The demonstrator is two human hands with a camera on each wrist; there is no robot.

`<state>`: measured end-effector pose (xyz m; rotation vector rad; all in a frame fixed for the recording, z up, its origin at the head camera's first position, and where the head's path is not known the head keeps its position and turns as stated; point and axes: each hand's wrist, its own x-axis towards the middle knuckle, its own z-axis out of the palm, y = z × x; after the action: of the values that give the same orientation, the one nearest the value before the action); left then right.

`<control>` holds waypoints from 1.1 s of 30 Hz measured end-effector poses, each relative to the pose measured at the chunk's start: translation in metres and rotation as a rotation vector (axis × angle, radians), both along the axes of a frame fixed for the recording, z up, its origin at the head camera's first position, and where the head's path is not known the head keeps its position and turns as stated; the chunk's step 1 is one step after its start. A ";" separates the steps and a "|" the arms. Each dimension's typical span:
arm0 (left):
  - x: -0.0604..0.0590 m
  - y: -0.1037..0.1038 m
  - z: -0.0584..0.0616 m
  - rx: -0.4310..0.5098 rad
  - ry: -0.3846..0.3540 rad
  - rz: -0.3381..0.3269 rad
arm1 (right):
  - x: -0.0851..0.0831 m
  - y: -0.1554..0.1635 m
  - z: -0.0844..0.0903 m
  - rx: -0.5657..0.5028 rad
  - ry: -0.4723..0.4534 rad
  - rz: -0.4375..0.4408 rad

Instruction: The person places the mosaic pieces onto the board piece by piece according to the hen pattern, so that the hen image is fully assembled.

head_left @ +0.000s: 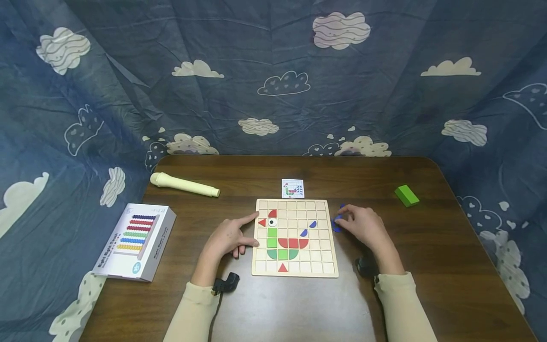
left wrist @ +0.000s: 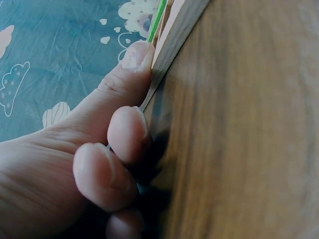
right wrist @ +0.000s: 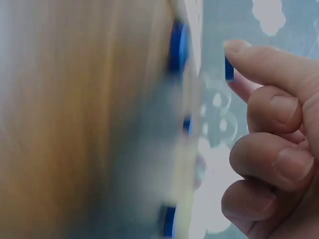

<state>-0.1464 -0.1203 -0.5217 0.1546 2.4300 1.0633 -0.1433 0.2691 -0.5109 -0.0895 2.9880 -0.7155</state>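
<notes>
A: Blue piece [right wrist: 229,68]: pinched at the fingertips of the right hand [head_left: 363,225], just off the right edge of the wooden grid board [head_left: 326,244] at table centre.

B: Left hand [head_left: 228,237]?

A: Index finger straight along the board's left edge, other fingers curled against it, holding nothing. The wrist view alone shows this contact.

B: Legible text?

A: Only on the abacus box [head_left: 136,241]; too blurred to read. Pattern card [head_left: 292,188] lies behind the board.

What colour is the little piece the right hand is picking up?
Blue. The small flat puzzle piece pinched by the right hand shows best in the right wrist view.
</notes>
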 end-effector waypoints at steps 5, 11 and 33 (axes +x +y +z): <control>-0.001 0.000 0.000 -0.003 0.004 0.002 | 0.016 -0.033 0.002 -0.060 -0.018 0.091; -0.002 0.001 -0.001 -0.009 -0.001 -0.002 | 0.022 -0.050 -0.005 -0.034 -0.021 0.115; 0.000 0.000 0.000 -0.010 0.003 -0.002 | 0.021 -0.048 -0.010 -0.063 -0.038 0.123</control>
<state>-0.1461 -0.1199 -0.5219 0.1551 2.4372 1.0508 -0.1228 0.2210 -0.5205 -0.2572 2.8937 -0.7873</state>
